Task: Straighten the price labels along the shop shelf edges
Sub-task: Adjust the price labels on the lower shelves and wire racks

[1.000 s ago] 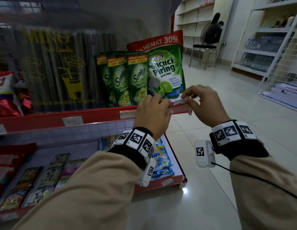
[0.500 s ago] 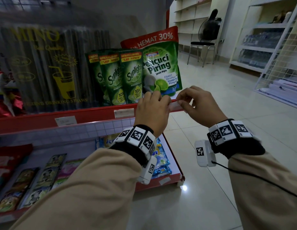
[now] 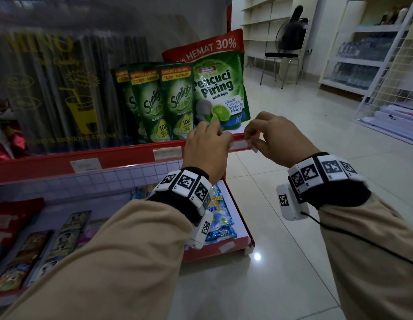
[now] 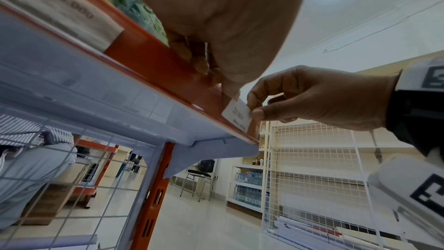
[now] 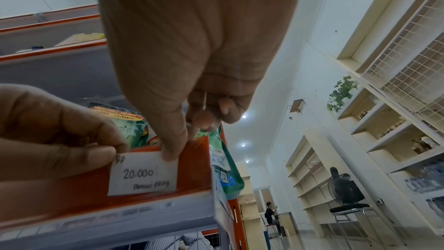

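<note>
Step in hand: you are seating the price label (image 5: 144, 173) marked 20.000 on the red shelf edge (image 3: 122, 155), at its right end.
Left hand (image 3: 207, 148): grip pinches the label's left end against the edge.
Right hand (image 3: 277, 137): grip pinches the label's right top corner.
Next move: judged, level the label with the edge, then press it flat.
Edges: the label sits near the shelf's right end; keep it short of the corner.
Open room: bare floor to your right; detergent pouches (image 3: 177, 100) stand just behind the edge.
</note>
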`<move>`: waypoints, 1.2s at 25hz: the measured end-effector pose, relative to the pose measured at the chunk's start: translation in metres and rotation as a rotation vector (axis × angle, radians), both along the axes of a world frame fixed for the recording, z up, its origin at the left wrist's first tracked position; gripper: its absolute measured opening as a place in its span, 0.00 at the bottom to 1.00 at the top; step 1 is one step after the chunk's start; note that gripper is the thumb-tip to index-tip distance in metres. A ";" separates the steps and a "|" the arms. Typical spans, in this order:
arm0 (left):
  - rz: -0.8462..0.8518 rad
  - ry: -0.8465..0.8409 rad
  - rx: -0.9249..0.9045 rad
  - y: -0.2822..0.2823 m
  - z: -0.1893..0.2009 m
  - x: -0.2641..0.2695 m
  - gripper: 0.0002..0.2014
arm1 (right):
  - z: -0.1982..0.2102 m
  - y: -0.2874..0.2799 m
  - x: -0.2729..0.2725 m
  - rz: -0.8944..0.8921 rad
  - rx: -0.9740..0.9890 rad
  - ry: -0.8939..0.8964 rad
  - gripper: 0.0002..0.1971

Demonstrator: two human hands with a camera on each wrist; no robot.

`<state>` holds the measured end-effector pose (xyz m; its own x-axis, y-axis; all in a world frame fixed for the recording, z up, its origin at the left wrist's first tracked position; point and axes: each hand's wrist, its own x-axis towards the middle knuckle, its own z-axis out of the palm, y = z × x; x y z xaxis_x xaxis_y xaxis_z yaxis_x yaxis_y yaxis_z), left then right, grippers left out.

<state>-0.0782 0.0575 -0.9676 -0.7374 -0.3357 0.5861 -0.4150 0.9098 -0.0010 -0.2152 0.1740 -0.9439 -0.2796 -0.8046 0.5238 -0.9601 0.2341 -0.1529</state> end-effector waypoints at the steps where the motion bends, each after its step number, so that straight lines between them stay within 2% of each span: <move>1: -0.001 0.003 0.006 0.000 0.000 0.000 0.08 | 0.001 0.000 0.000 -0.002 0.012 0.008 0.07; 12: -0.016 0.017 0.038 -0.001 0.001 0.000 0.10 | -0.004 0.001 -0.001 -0.017 -0.015 0.016 0.07; 17: -0.059 0.082 0.061 0.000 0.001 0.005 0.05 | -0.005 0.001 -0.002 -0.033 -0.030 0.052 0.09; 23: -0.077 0.129 0.084 -0.001 0.001 0.010 0.04 | -0.014 0.009 0.006 -0.042 -0.092 0.026 0.10; 27: -0.052 0.143 -0.002 -0.001 -0.003 0.017 0.05 | -0.018 0.011 0.010 -0.064 -0.122 0.036 0.08; 30: -0.007 0.157 -0.068 0.003 -0.011 0.024 0.09 | -0.028 0.011 0.014 -0.073 -0.214 0.030 0.06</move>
